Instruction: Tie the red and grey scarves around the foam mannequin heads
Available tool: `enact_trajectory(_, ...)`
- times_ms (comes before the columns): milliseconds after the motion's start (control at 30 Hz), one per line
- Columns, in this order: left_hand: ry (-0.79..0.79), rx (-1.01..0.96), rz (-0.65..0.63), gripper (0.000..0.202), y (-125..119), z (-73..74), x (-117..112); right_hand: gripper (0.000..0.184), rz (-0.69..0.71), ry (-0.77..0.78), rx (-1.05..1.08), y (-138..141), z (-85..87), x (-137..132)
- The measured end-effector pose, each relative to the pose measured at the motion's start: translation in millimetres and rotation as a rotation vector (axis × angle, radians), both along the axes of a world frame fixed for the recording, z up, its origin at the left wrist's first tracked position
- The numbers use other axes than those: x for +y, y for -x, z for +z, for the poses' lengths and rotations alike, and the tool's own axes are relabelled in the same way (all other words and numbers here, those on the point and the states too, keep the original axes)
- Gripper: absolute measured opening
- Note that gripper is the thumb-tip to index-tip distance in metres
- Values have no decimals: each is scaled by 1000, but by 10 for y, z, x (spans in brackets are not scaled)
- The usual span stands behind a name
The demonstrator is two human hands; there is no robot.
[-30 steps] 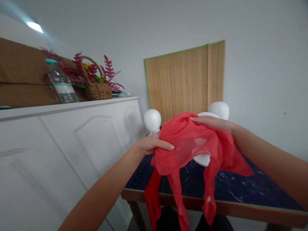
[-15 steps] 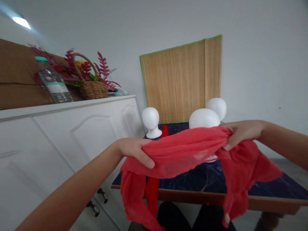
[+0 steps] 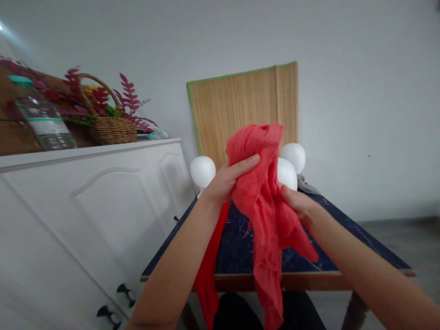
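Observation:
Between my two hands a coral-red scarf (image 3: 261, 192) is bunched up above the table, its loose ends hanging below the front edge. My left hand (image 3: 230, 178) is closed around its left side, thumb laid over the cloth. On the right, my right hand (image 3: 296, 199) grips the scarf lower down, with most of its fingers hidden behind fabric. Just behind the cloth stands a white foam head (image 3: 288, 174), partly covered. A darker red cloth (image 3: 213, 266) drapes over the table's front edge near my left forearm.
Two more white heads stand on the dark marbled table (image 3: 233, 256): a left head (image 3: 202, 171) and a back right head (image 3: 294, 156). Grey cloth (image 3: 307, 185) lies beside the latter. A white cabinet (image 3: 103, 192) on the left bears a bottle (image 3: 44, 119) and a flower basket (image 3: 113, 129).
My hands have come together and risen, gathering the scarf that was stretched sideways between them into a bunch. The view has shifted slightly to the right.

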State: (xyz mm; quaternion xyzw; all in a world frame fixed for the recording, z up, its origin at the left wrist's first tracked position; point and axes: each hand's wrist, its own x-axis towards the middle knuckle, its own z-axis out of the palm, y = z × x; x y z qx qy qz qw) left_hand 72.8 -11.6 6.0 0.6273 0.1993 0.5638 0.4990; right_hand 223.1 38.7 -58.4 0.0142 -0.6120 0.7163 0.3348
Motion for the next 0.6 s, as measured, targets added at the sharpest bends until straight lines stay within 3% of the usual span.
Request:
enact_trajectory(167,-39,-37,-48,35,-154,254,138,33,83,243,123,267,-353,-228)
enact_trajectory(300,-89,-154,-104,37,-55,384,170,10,382,278,135,198,-428,-286)
enact_trajectory(400,-92,-180,-54,49,73,423,202,14,499,313,73,43,-477,-212)
enact_trajectory(500,-87,-112,107,44,228,427,288,44,490,293,15,-168,-575,-121)
enact_trajectory(567,-90,-51,205,34,349,409,351,56,364,245,-61,-355,-609,-87)
enact_trajectory(600,-101,-7,237,30,409,395,376,53,244,206,-134,-464,-598,-80)
